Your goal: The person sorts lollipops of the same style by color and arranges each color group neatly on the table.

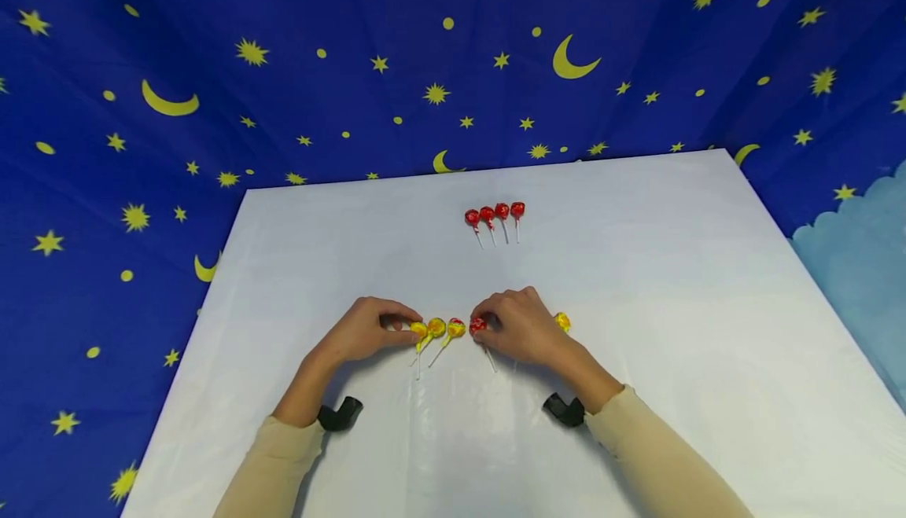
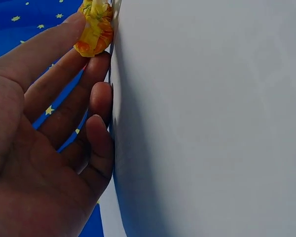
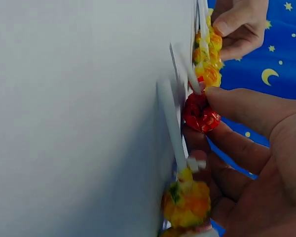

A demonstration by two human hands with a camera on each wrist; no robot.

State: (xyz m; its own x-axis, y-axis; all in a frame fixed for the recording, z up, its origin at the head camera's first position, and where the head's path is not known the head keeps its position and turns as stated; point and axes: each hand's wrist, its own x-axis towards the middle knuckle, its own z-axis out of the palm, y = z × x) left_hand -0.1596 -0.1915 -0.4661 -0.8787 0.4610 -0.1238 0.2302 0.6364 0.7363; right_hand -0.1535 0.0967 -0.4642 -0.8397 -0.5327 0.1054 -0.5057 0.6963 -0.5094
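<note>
My left hand (image 1: 368, 331) pinches the wrapped ball of a yellow lollipop (image 2: 94, 34) between thumb and fingertips, its stick pointing toward me in the head view. Just right of it lie two more yellow lollipops, one (image 1: 436, 327) close against the held one and one (image 1: 456, 330) with some red on its wrapper. A red lollipop (image 3: 201, 112) is held by its ball between the thumb and fingers of my right hand (image 1: 520, 325). Behind that hand a yellow lollipop (image 1: 562, 321) shows only partly; the right wrist view shows a yellow lollipop (image 3: 186, 203) beside the lower fingers.
Several red lollipops (image 1: 502, 211) lie in a row farther back on the white table (image 1: 637, 235), sticks toward me. A blue cloth (image 1: 396, 70) with yellow stars and moons hangs behind the table. Black wrist-worn pieces (image 1: 341, 414) sit under both wrists.
</note>
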